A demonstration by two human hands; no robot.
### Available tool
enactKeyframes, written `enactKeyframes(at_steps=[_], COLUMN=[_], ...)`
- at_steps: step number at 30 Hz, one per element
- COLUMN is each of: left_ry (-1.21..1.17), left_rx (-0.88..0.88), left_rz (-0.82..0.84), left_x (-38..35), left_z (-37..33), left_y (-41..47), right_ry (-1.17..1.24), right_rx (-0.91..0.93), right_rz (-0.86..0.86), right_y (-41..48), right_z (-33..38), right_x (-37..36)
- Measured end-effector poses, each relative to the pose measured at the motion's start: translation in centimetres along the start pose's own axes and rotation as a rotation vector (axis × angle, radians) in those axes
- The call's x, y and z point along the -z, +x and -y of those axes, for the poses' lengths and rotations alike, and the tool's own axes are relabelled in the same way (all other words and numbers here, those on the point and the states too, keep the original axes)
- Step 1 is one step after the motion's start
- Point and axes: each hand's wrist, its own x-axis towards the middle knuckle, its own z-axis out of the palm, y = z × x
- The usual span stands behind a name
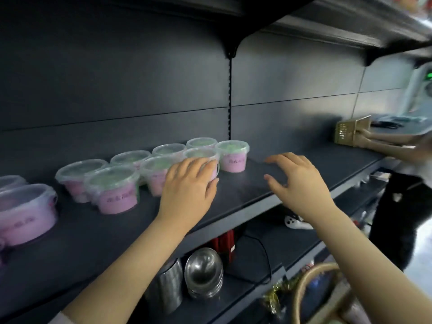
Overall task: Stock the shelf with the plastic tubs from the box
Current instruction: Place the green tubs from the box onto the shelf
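Stocking: a person fills a dark shelf [268, 183] with clear-lidded plastic tubs [117, 190], pink below and green under the lid, set in two rows along its left half; the right half carries none.
Box: not in view; only a woven basket handle [311, 288] shows at the bottom edge.
Bystander: a second person [397, 206] in dark clothes stands at the far right end.
Lower shelf: stacked steel bowls [203, 272] sit beneath.
Left hand [189, 185]: its grip curls over the lid and front wall of the front-row tub [201, 155], which stands on the shelf just beside the end tub [233, 157].
Right hand [297, 181]: grip open, fingers spread, holding nothing, hovering above the bare shelf.
Handling: the tubs look light and thin-walled, likely to flex and to slide on smooth plastic; a hold across the rim, where the lid stiffens the wall, seems safest, while squeezing the sides may pop the lid.
Writing: purple characters mark each pink side, too blurred to read; no brand is legible.
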Motion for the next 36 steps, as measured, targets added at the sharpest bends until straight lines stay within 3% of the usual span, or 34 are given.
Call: enactKeyframes(at_steps=[6,17,24,36], left_ry=[-0.179,-0.447,-0.568,-0.599], left_rx=[-0.127,-0.257,-0.337,-0.362], left_rz=[0.133,0.485,0.711,1.012], left_x=[3.7,3.3,-1.2,-13.1], left_z=[-2.7,-11.1,-18.7,-30.1], left_y=[-6.9,-18.4,-21.3,-20.9], right_ry=[-0.170,-0.259,-0.181,0.027], right_rx=[-0.169,-0.599,-0.971,-1.192], right_rz=[0.092,0.291,0.303,0.353], right_y=[-10.7,-30.1,-39.1,-44.8], right_z=[2.7,3.3,-3.7,-19.2], right_x=[4.6,7.9,8.6,6.2])
